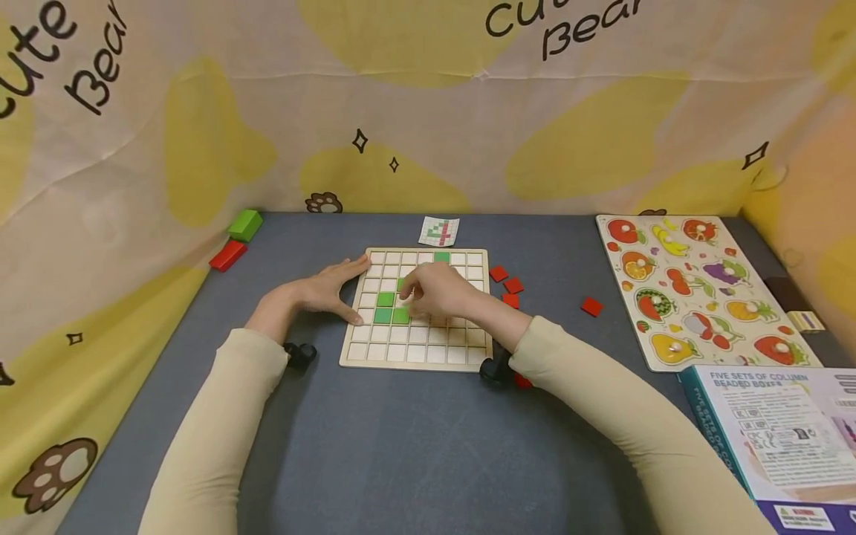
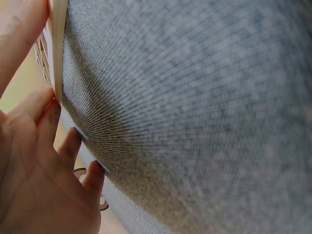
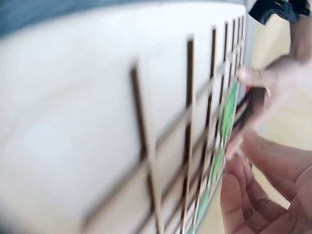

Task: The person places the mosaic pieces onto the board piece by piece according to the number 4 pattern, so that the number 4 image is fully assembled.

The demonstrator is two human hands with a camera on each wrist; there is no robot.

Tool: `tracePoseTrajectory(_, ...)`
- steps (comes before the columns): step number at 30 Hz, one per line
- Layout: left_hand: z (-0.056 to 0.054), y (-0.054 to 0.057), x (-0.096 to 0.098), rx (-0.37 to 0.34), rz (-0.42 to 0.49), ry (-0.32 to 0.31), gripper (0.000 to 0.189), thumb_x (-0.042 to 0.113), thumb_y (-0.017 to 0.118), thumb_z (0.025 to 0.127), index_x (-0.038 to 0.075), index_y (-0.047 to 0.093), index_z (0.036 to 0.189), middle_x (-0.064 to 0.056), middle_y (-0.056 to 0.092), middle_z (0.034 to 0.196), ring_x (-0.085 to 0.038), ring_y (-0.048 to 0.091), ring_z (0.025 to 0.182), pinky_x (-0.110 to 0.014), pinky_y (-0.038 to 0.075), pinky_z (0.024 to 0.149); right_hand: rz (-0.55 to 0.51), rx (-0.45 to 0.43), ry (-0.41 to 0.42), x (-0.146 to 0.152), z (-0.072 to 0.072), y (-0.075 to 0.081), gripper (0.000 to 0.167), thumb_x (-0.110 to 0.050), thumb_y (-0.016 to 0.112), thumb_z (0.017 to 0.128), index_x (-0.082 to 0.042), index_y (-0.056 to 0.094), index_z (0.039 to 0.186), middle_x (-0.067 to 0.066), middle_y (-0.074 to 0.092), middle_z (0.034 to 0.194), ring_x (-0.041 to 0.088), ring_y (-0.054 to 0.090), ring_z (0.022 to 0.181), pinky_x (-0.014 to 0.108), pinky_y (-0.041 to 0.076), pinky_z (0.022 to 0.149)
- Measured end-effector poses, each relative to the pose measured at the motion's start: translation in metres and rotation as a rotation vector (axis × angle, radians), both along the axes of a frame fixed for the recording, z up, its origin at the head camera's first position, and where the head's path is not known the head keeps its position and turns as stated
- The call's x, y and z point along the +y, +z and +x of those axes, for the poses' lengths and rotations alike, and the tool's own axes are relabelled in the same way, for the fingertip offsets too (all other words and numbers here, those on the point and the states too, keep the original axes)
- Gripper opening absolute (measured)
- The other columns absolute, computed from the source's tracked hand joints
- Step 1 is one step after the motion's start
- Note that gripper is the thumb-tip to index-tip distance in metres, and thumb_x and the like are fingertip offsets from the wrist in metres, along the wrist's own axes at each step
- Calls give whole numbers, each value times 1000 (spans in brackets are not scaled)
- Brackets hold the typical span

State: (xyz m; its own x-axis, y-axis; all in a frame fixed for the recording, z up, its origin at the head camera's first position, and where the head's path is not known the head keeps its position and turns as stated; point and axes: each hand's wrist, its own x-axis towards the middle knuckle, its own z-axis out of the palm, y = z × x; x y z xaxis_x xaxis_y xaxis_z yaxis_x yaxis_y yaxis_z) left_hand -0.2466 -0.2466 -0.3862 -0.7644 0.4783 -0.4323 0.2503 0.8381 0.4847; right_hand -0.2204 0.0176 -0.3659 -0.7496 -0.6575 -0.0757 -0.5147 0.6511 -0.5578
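A square wooden grid board (image 1: pixel 414 365) with white cells lies flat on the table. Several green square tiles (image 1: pixel 385 299) sit in its cells, one of them near the far edge. Spread along the board's left side is my left hand (image 1: pixel 317 290), thumb and index finger touching the edge. In the left wrist view its fingertips meet the board's side (image 2: pixel 57 53). My right hand (image 1: pixel 438 290) is over the middle of the board, fingers bent down beside the green tiles; I cannot tell whether it pinches a tile. The right wrist view shows its thumb and fingertips close together.
Several red tiles (image 1: pixel 513 285) lie right of the board, one (image 1: pixel 591 307) farther off. Behind the board lies a small pattern card (image 1: pixel 438 232). A fruit puzzle board (image 1: pixel 635 297) and a box (image 1: pixel 769 438) are at right; green (image 1: pixel 245 225) and red blocks (image 1: pixel 229 255) at far left.
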Motion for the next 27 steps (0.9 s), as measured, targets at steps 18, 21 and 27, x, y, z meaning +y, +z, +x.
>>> tracePoseTrajectory(18, 0, -1, 0, 3, 4, 4, 119, 41, 83, 77, 16, 3, 161, -9, -7, 169, -40, -9, 156, -66, 1, 122, 48, -232, 66, 165, 15, 10, 31, -8, 82, 77, -13, 74, 107, 3, 73, 100, 15, 66, 90, 22, 55, 77)
tracePoseTrajectory(21, 0, -1, 0, 8, 12, -5, 119, 41, 83, 77, 15, 3, 161, -8, -7, 169, -40, -9, 155, -66, 0, 121, 73, -263, 68, 185, 19, 8, 35, -2, 82, 74, -16, 75, 105, 2, 72, 99, 16, 63, 90, 22, 54, 77)
tracePoseTrajectory(27, 0, 0, 0, 12, 7, -12, 120, 41, 84, 76, 14, 3, 161, -7, -7, 169, -40, -9, 156, -66, 1, 121, 108, -359, 115, 210, 23, 3, 48, 15, 72, 69, -20, 75, 102, 2, 66, 99, 18, 57, 91, 23, 53, 73)
